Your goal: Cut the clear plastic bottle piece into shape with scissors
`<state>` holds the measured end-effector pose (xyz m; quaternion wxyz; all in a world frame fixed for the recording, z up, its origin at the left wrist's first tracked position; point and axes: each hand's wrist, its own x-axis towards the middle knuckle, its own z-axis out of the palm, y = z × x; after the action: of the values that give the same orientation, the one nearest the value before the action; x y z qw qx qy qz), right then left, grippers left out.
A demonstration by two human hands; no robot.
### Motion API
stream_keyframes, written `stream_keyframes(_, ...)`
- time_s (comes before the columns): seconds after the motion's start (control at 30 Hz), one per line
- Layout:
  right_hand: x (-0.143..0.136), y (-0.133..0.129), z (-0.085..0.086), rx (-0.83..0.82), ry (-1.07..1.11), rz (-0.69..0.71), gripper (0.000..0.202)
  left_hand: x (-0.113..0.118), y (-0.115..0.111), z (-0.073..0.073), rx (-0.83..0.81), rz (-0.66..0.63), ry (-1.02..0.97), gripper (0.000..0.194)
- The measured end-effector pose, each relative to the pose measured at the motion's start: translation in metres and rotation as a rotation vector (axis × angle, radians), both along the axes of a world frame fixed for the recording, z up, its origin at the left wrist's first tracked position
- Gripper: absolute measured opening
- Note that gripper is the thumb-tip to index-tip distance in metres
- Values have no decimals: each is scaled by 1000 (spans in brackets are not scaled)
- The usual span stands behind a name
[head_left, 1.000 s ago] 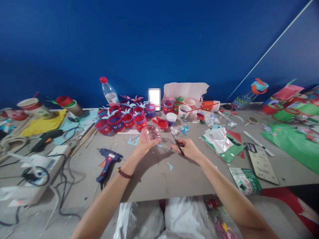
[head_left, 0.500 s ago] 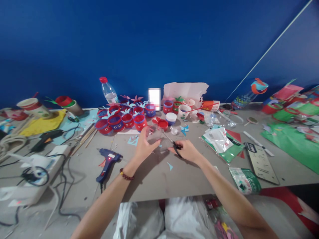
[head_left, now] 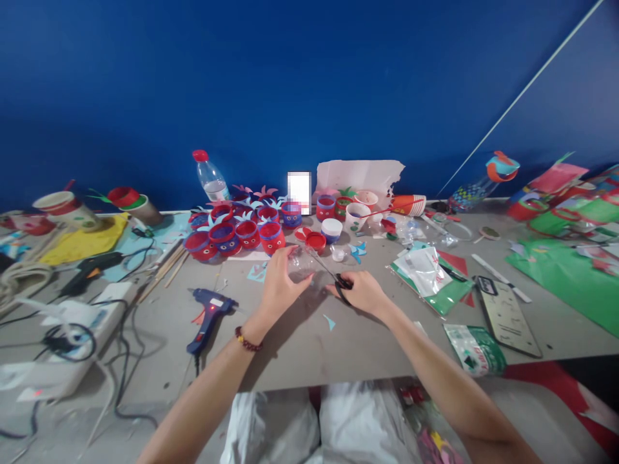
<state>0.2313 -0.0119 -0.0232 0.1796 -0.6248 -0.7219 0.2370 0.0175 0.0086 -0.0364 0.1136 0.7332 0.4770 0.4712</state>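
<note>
- The left hand (head_left: 280,283) curls around a clear plastic piece (head_left: 300,263), thumb on the near side and fingers on the far side; the piece's rim is hard to make out against the grey table (head_left: 300,364).
- The right hand (head_left: 362,291) is closed on the dark handles of the scissors (head_left: 343,283), to the right of the left hand.
- The scissors' long axis slants from the handles, near and right, to the tips, far and left, so the blades point toward the plastic piece.
- The piece lies left of the right hand and slightly far of it, in the gap between the two hands; the left hand is nearer to it.
- The blade tips reach the piece's right side in this view; whether they touch it, pass inside it or stand apart, I cannot tell, nor how wide the blades are spread.
- The piece looks roundish and see-through, with no clear long axis.
- Just far of the piece sits a red tub (head_left: 315,242); far and left is a red cup with eyes (head_left: 272,240).
- A pale blue scrap (head_left: 329,321) lies on the near side, below the gap between the hands.
</note>
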Motion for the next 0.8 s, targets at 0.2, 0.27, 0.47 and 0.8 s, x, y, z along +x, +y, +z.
stream_keyframes(0.2,-1,-1,-1,-15,28,-17,48,4,-4,3,-8,-23,17,58)
stream_keyframes(0.27,-1,-1,-2,-17,32,-25,47,5,-4,2,-10,-25,28,59)
stream_keyframes(0.47,-1,0,0,-26,13,-28,45,5,-4,-1,-34,-27,29,61)
stream_keyframes(0.8,2,2,4,-50,-22,-26,47,4,-3,-3,-45,-28,19,61)
